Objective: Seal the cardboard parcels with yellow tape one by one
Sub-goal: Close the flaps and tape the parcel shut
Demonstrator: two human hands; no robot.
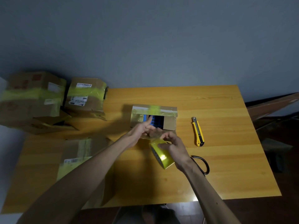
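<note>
Gripping the yellow tape roll [163,157] with the right hand [174,147] while the left hand [141,129] pinches its free end beside the half-sealed parcel [169,123] mid-counter [213,101], the slack strip could twist and stick to itself.

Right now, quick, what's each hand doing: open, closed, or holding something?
Left hand: pinches the pulled-out tape end.
Right hand: grips the yellow tape roll.

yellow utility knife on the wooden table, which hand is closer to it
Right. The right hand, gripping the yellow tape roll, is just left of the yellow utility knife; the left hand is farther left, at the small cardboard box.
</note>
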